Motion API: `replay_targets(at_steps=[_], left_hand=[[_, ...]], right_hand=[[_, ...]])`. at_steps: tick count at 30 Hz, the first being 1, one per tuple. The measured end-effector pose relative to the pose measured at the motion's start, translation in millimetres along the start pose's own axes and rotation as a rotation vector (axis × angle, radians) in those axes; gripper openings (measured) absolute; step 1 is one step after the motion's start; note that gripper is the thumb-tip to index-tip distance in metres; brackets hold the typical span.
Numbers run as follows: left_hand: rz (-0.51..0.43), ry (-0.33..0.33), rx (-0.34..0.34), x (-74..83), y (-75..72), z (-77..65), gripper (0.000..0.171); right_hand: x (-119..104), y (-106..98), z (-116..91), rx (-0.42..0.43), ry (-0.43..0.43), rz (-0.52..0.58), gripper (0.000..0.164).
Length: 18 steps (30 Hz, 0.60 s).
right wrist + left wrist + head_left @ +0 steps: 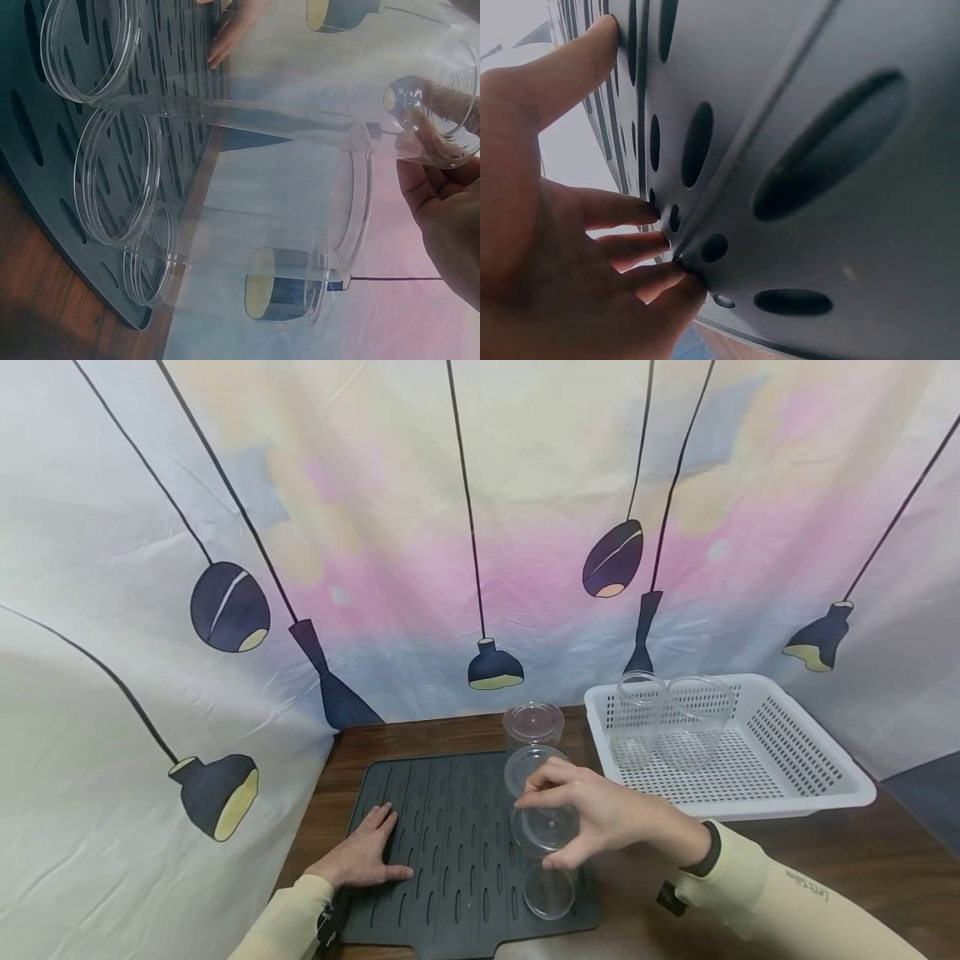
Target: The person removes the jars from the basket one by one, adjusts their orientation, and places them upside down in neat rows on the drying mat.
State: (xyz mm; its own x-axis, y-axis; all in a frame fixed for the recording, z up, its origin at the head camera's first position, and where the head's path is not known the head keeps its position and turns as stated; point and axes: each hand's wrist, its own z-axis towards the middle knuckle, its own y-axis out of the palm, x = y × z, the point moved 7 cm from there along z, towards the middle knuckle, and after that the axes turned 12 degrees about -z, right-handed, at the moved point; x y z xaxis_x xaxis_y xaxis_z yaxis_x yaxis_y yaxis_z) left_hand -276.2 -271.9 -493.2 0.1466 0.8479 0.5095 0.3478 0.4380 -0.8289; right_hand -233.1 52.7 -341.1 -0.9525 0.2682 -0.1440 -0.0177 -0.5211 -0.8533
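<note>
A dark grey ridged drying mat [442,852] lies on the wooden table. My left hand [363,852] rests on its left side with fingers spread; in the left wrist view those fingertips [656,281] touch the slotted surface. Along the mat's right side stands a row of clear, tall cylindrical cups. My right hand [592,818] grips the upper end of the nearest clear cup [550,893], thumb and fingers on opposite sides. Behind it are a second clear cup [517,768] and a third clear cup [533,727]. The right wrist view shows the right hand [446,217] at the held cup's top.
At the right back of the table sits a white perforated plastic basket [817,760], with two clear cups [693,727] standing in it. A fabric backdrop [405,527] printed with hanging lamps rises behind the table's rear edge.
</note>
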Motion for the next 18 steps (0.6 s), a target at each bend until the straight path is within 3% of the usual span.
replay_targets(at_steps=[18], left_hand=[[-0.001,-0.006,0.003,-1.2,0.6,2.0,0.105]], right_hand=[[0.7,4.5,-0.9,-0.004,0.021,-0.004,0.059]])
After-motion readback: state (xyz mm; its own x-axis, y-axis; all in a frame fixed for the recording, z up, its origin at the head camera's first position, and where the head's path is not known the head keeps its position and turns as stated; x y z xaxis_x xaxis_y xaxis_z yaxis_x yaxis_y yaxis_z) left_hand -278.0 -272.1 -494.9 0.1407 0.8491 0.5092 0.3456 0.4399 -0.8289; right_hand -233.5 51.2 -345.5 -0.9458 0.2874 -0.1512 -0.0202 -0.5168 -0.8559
